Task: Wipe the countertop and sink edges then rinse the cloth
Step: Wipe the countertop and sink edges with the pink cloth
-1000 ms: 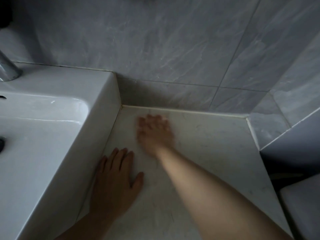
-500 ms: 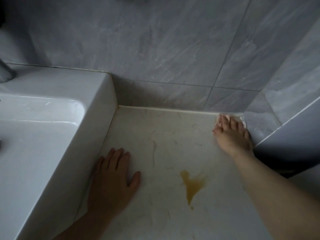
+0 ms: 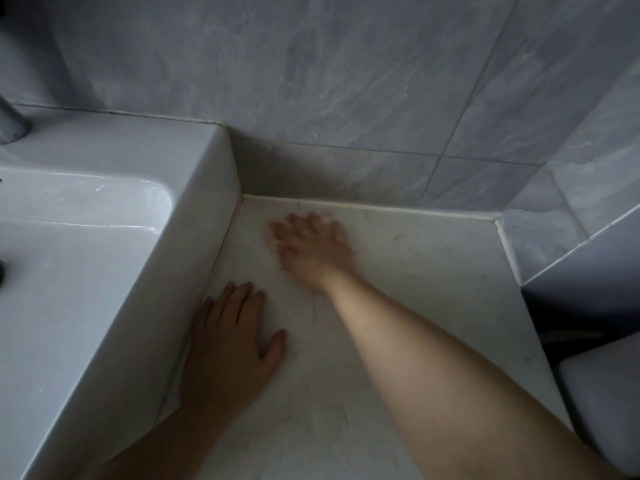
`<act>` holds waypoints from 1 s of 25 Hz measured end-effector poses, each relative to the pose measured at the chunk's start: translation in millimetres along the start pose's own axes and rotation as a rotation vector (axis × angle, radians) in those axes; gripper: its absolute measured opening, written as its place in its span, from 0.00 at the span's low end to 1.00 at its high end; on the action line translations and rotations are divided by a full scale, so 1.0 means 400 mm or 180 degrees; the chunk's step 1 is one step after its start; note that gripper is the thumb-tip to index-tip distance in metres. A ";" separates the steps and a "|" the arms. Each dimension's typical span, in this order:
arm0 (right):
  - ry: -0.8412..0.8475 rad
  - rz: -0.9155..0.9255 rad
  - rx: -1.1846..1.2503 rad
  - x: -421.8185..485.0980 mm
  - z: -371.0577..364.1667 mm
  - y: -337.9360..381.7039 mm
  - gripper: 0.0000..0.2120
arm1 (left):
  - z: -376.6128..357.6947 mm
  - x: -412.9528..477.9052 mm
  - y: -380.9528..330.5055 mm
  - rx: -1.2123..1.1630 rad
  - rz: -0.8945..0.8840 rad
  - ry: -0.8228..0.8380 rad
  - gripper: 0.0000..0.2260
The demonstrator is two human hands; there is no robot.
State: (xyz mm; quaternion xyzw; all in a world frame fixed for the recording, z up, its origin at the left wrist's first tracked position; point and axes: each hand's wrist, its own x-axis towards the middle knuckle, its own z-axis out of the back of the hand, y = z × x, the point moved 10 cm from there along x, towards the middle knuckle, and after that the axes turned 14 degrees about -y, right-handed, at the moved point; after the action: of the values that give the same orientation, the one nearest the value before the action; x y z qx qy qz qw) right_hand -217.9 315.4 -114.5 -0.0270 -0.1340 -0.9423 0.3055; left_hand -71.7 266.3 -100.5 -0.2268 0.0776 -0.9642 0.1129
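The pale stone countertop [image 3: 436, 271] runs between the white sink [image 3: 114, 271] and a tiled corner. My left hand [image 3: 228, 344] lies flat on it, fingers straight, right beside the sink's outer wall. My right hand [image 3: 311, 247] is blurred by motion near the back edge, close to the sink's rear corner, fingers spread against the surface. A small pale patch shows at its fingertips; I cannot tell if it is the cloth, which is otherwise out of sight. My right forearm crosses the middle of the countertop.
Grey marble tiles [image 3: 346, 81] form the back wall and an angled right wall. A tap base [image 3: 12, 123] stands at the far left on the sink's rim. A white rounded fixture [image 3: 602, 403] sits below the countertop's right edge.
My right hand swept from the back left to the far right corner and has come back left. The yellow stain seen half a second ago is now out of sight. My left hand stayed put.
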 end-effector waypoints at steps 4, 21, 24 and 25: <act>-0.0374 -0.1198 -0.0489 -0.171 0.120 -0.447 0.23 | 0.004 0.001 0.000 0.0014 0.0005 0.0014 0.26; -0.0517 -0.1109 -0.0549 -0.362 0.158 -0.435 0.30 | 0.012 -0.016 -0.008 0.0347 -0.0082 0.0047 0.29; -0.0702 -0.0228 -0.0505 -0.563 0.151 -0.245 0.28 | 0.000 -0.025 -0.014 0.0377 -0.0058 0.0224 0.29; -0.0560 -0.0124 -0.0457 -0.605 0.143 -0.220 0.27 | -0.002 -0.035 -0.012 0.0377 -0.0053 0.0305 0.29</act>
State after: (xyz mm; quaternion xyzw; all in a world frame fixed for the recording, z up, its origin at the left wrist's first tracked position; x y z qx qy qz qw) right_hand -74.5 536.8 -112.4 -0.1288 -0.0930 -0.9492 0.2715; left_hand -60.7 274.7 -106.0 -0.1741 0.0239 -0.9778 0.1142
